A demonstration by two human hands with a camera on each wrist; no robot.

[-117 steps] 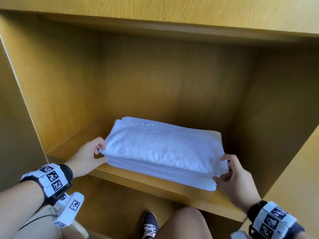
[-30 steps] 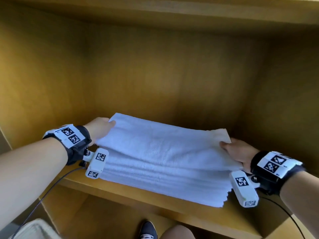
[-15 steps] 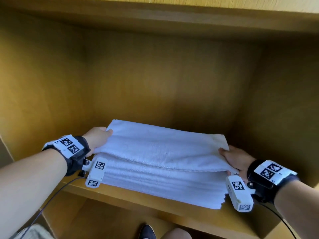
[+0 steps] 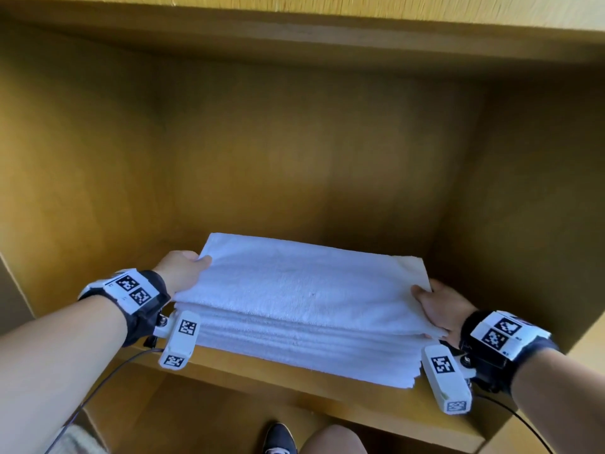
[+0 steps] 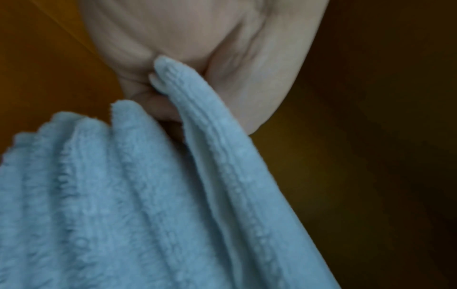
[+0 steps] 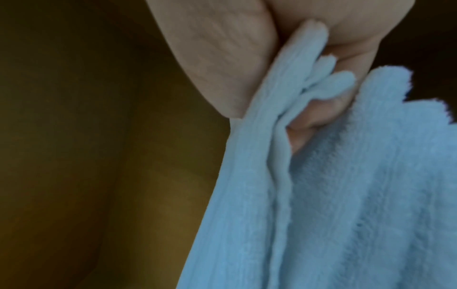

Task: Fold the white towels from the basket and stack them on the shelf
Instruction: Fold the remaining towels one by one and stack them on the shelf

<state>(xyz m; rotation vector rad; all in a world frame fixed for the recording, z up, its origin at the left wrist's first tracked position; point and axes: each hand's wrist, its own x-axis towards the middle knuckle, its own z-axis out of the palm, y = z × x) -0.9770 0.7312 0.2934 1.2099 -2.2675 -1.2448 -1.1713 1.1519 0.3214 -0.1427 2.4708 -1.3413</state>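
Lowered since earlier, the folded terry top towel (image 4: 304,283) meets the stack (image 4: 294,352) on the wooden shelf (image 4: 327,393); left hand (image 4: 178,270) and right hand (image 4: 440,306) pinch its ends.

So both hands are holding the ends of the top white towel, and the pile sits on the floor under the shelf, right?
Not quite. The left hand and right hand do hold the ends of the top towel, but the head view shows the pile sitting on the wooden shelf itself, not the floor.
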